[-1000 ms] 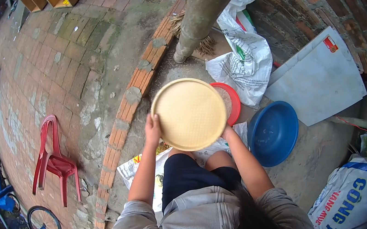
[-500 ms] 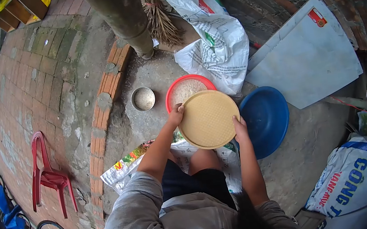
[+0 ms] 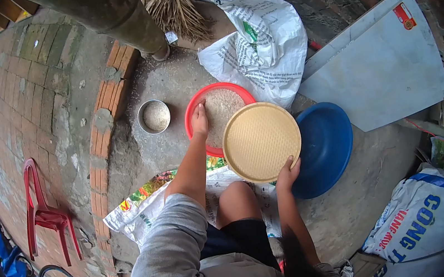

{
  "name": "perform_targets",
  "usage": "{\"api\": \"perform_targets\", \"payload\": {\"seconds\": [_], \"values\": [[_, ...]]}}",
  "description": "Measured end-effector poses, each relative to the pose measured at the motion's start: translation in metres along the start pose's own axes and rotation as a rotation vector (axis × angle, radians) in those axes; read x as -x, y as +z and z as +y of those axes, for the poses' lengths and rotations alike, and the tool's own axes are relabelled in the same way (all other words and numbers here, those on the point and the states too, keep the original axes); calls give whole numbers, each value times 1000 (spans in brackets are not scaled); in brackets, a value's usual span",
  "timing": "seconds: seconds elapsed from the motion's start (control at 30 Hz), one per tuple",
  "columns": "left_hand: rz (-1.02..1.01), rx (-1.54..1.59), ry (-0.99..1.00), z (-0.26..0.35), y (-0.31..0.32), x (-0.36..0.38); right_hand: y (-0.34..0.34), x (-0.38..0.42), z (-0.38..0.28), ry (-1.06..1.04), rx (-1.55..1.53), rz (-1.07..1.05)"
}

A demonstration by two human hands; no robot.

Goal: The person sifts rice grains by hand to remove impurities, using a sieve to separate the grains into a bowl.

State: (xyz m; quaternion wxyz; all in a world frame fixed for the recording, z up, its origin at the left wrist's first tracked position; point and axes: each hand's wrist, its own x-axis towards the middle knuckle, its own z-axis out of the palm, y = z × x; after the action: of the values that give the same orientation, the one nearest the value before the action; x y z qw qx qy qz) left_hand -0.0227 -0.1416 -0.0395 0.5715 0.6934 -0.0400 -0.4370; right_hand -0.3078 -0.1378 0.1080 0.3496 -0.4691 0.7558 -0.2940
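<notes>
A round tan woven-pattern tray (image 3: pixel 262 142) is tilted in front of me, its lower right rim gripped by my right hand (image 3: pixel 288 174). My left hand (image 3: pixel 200 120) is off the tray, at the left side of a red basin (image 3: pixel 189 104). Its fingers reach out over the whitish rice grains (image 3: pixel 223 104) inside, and nothing shows in them. The tray overlaps the basin's lower right part in this view. Behind the tray and my right hand lies a large blue basin (image 3: pixel 327 147), bare inside.
A metal bowl (image 3: pixel 154 116) with some grains stands left of the red basin. White sacks (image 3: pixel 263 49) and a straw broom (image 3: pixel 174 10) lie beyond, near a post (image 3: pixel 110 13). Grey boards (image 3: pixel 375 68) lean at right; a red chair (image 3: pixel 47 215) stands left past a low brick edge (image 3: pixel 102 120).
My left hand has let go of the tray and moved left over the red basin. My right hand keeps the tray, now slightly farther right. The view has shifted a little.
</notes>
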Motion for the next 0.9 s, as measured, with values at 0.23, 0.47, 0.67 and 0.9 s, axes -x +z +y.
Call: {"api": "perform_targets", "payload": {"seconds": [0.23,0.47,0.67,0.9], "values": [[-98,362,-453,-5,16,-4,8,5,-13,-19,-132,34],[-243,618,-704,-21,24,16,-12,1,-23,-97,-105,78],[-377,254,-433,37,50,90,-8,0,-5,-7,-133,-6],[-421,-809,726,151,45,171,-15,-3,-2,322,-622,-162]]}}
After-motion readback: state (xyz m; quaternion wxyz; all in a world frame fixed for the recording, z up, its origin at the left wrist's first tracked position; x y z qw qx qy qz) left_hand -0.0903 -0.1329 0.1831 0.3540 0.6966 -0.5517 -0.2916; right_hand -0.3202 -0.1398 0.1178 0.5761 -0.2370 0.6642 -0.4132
